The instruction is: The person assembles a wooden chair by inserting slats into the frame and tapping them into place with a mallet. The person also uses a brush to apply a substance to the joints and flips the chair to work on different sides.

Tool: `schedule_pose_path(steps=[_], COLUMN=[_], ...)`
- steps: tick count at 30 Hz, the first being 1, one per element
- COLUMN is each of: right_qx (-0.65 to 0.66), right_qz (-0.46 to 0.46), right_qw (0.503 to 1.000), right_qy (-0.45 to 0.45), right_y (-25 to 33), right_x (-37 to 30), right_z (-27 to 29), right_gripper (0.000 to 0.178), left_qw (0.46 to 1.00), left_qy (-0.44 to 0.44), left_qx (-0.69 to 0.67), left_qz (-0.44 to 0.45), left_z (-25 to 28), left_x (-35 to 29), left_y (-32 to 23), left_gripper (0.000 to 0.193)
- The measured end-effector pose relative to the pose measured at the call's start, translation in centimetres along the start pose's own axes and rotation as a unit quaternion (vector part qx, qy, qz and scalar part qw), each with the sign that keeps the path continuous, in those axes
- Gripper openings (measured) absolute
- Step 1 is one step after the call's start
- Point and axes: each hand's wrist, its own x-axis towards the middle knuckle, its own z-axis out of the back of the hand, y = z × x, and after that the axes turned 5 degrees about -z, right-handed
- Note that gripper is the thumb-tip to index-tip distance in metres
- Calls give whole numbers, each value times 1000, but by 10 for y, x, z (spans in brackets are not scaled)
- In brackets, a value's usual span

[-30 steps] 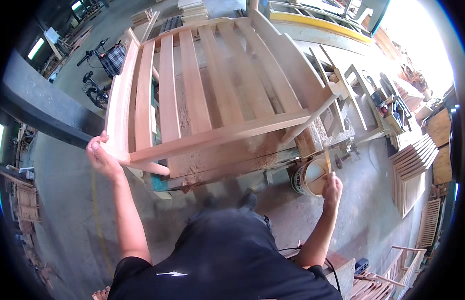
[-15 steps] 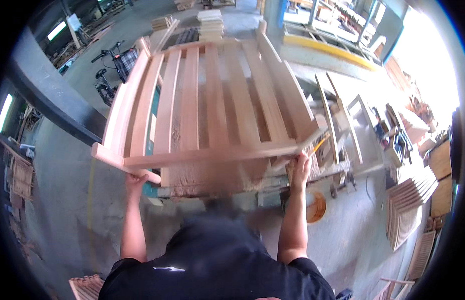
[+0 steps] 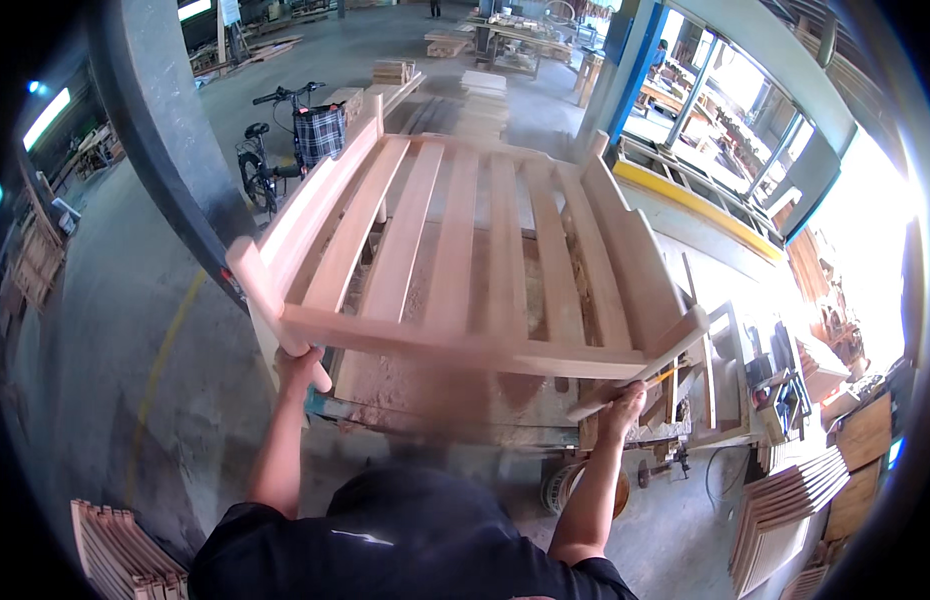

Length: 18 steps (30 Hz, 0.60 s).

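A pale wooden slatted frame (image 3: pixel 455 250), like a small bed, spans the middle of the view with a round post at each corner. Low on its near left post (image 3: pixel 260 285), my left hand (image 3: pixel 299 366) is closed around the wood. My right hand (image 3: pixel 623 405) grips the lower part of the near right post (image 3: pixel 675 340). A thin yellow stick like a pencil (image 3: pixel 667 374) juts out beside my right fingers; whether they hold it is unclear. Under the frame is a workbench (image 3: pixel 405 415) strewn with sawdust. Motion blurs the near rail.
A grey pillar (image 3: pixel 170 130) and a bicycle (image 3: pixel 257 165) with a checked bag stand at the left. Stacked slatted panels (image 3: pixel 790 515) lie at the right, more panels (image 3: pixel 120 550) at the lower left. A bucket (image 3: pixel 565 487) sits below the bench by my right forearm.
The view has tilted up, showing more of the far floor. The frame's near left post stands higher against the bench than before. Both hands keep their hold on the posts.
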Motion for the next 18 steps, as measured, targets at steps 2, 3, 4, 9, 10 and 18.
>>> schedule_pose_path(steps=[2,3,4,9,10,18], right_qx=[32,17,-76,-63,-63,36], right_qz=[-26,-99,-96,-6,-8,95], right_qw=[999,992,986,988,989,984], right_qy=[-27,-80,-112,-138,-131,-149], right_y=[45,74,82,170,179,212], right_x=[10,13,24,45,52,24], right_z=[-22,-36,-26,-88,-95,-145], right_gripper=[62,63,66,73,75,47], left_qw=[1000,1000,999,998,997,987], left_qy=[-9,-13,-24,-4,3,67], left_qx=[11,18,8,21,24,87], left_qz=[8,14,-20,-51,-67,-113], left_z=[2,5,1,-8,-12,-76], left_x=[7,7,9,54,68,175], left_y=[-35,-56,-79,-149,-160,-263], left_gripper=[21,19,16,15,16,17])
